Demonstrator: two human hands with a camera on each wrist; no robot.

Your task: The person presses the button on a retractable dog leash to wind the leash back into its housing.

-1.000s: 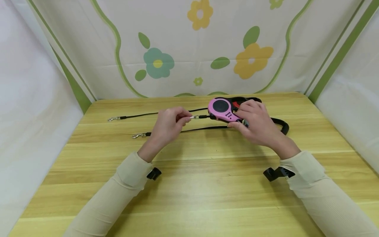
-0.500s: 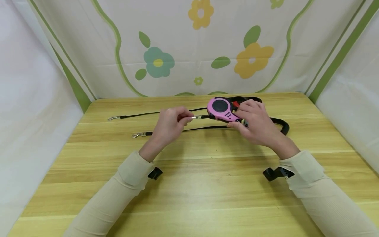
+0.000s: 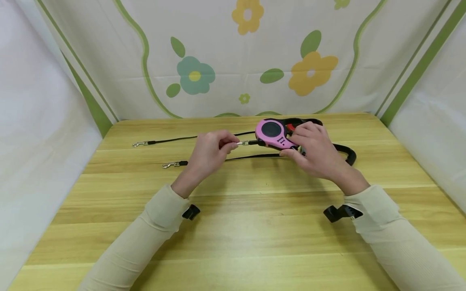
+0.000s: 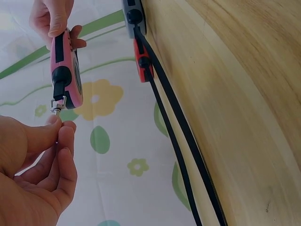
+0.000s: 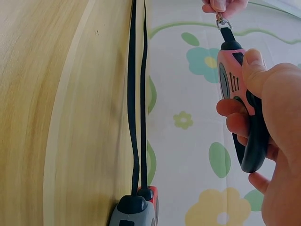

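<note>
A pink retractable leash housing [image 3: 271,132] is lifted a little above the wooden table [image 3: 233,226]. My right hand [image 3: 295,141] grips its handle end, fingers over the top and thumb below. From its nose juts a small metal clip [image 3: 243,142], and my left hand [image 3: 233,144] pinches it between thumb and forefinger. The left wrist view has the pink housing [image 4: 66,75] with the clip [image 4: 58,104] at my fingertips [image 4: 56,129]. In the right wrist view my right hand [image 5: 273,117] wraps the pink housing [image 5: 229,80].
Two black leash straps [image 3: 204,139] lie across the far table, ending in metal snap hooks [image 3: 140,144] at the left. Their housings, one red [image 4: 141,56] and one grey [image 4: 134,19], sit behind my right hand. A flowered cloth backdrop [image 3: 247,60] encloses the table.
</note>
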